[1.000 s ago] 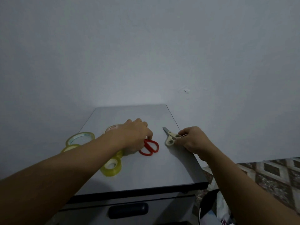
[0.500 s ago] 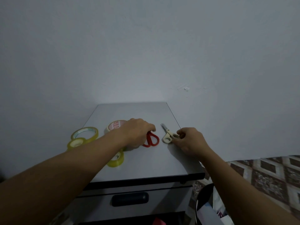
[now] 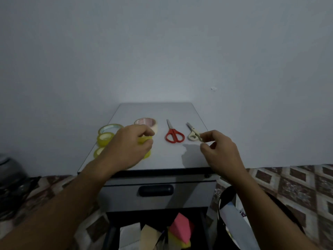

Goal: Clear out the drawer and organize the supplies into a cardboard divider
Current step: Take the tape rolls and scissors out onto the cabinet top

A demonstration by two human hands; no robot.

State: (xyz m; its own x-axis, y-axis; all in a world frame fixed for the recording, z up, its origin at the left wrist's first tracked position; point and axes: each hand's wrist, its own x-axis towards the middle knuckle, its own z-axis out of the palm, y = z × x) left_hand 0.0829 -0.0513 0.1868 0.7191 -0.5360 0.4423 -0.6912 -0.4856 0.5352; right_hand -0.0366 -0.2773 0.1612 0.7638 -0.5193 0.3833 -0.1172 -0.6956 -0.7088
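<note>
On the grey cabinet top (image 3: 165, 159) lie red scissors (image 3: 173, 135) and cream scissors (image 3: 192, 134), side by side with blades pointing away. My left hand (image 3: 129, 145) is curled over a small yellow tape roll (image 3: 144, 139), fingers closed on it. Left of it lie a large clear tape ring (image 3: 110, 127) and two small yellow rolls (image 3: 105, 138); a pinkish-white roll (image 3: 146, 122) lies behind my fingers. My right hand (image 3: 219, 152) hovers just right of the cream scissors' handle, thumb and forefinger apart, holding nothing.
The top drawer (image 3: 126, 195) with a black handle is closed. Below it an open drawer (image 3: 155, 233) holds pink and yellow note pads and loose paper. A dark bag (image 3: 232, 213) stands at the right, a dark object (image 3: 9, 170) at far left. Patterned floor surrounds the cabinet.
My left hand left the red scissors and moved left onto a yellow tape roll. My right hand let go of the cream scissors. The view tilted down, revealing the open drawer.
</note>
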